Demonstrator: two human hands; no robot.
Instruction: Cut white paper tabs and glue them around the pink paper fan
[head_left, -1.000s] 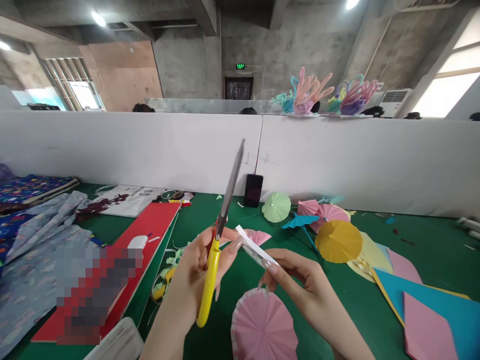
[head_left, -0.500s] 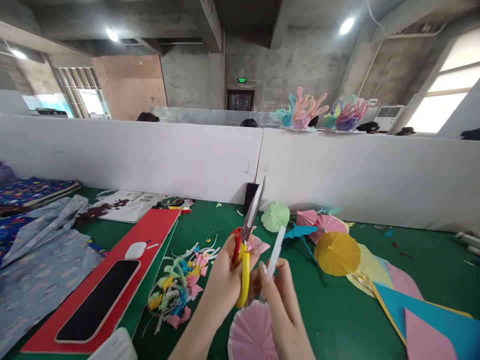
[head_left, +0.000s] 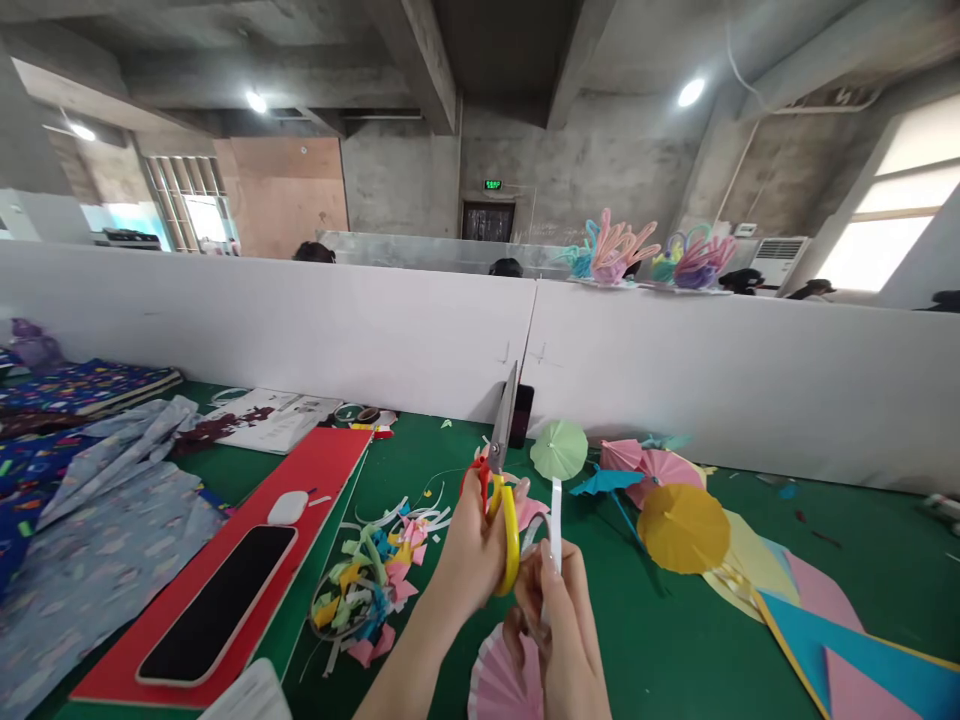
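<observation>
My left hand (head_left: 474,548) holds scissors (head_left: 501,440) with red and yellow handles, their blades pointing up and looking nearly closed. Close beside it, my right hand (head_left: 559,610) pinches a narrow white strip (head_left: 556,520) that stands upright; part of it curls toward the left hand. Pink folded paper (head_left: 531,508) shows behind the hands. Below the right hand lies a round pleated pink paper (head_left: 499,680) with a white rim, partly covered by the fingers.
Paper scraps (head_left: 367,575) lie to the left, near a phone (head_left: 221,605) on a red board (head_left: 315,470). Green (head_left: 559,450), blue (head_left: 604,481) and yellow (head_left: 682,528) paper umbrellas are to the right, with coloured sheets (head_left: 862,630). A white partition (head_left: 375,320) runs behind.
The scissors have swung from leaning right to nearly upright. The white strip has straightened up and now shows a curled part. My view has shifted slightly.
</observation>
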